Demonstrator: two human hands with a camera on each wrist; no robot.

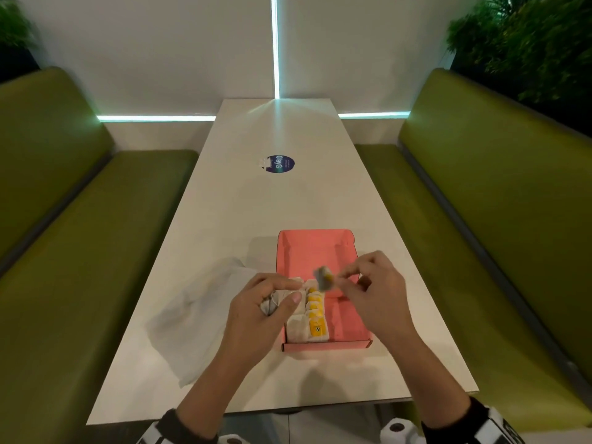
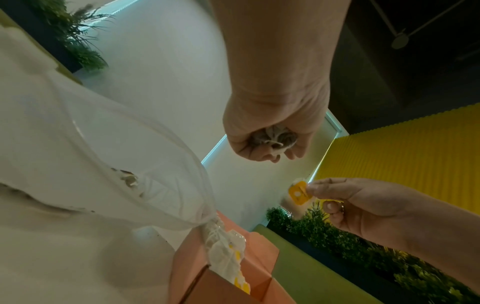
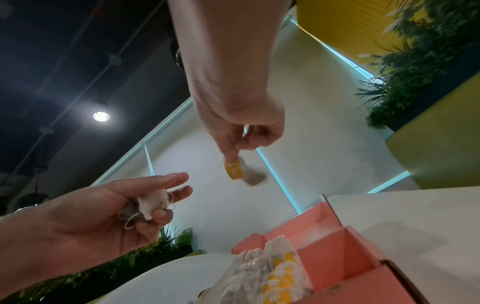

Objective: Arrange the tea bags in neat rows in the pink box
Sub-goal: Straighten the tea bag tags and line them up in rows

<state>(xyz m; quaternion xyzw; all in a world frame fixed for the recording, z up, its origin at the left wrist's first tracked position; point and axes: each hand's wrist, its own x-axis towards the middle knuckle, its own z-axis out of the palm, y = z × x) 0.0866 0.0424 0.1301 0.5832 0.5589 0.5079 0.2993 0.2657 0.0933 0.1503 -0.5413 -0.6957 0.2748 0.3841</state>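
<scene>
Dangling from the right hand (image 1: 371, 283), a single tea bag (image 1: 323, 278) hangs above the middle of the pink box (image 1: 358, 342), pinched by its yellow tag between thumb and fingertip; it is blurred in the head view, so I judge it is swinging. The left hand (image 1: 259, 310), just left of the box at lower centre of the frame, has its fingers curled around a crumpled bunch of tea bags (image 3: 149, 205) with loose strings poking out. One row of bags with yellow tags (image 1: 315, 315) already lies along the left side of the box; the right side is bare pink. The main risk, as I see it, is the swinging bag landing crooked or on top of the laid row and knocking it out of line. The strings in the left hand's bunch could also snag each other, so pulling one bag might drag out several. A clear plastic bag (image 1: 192, 315) lies on the surface beside the box, close enough to catch a stray string.
</scene>
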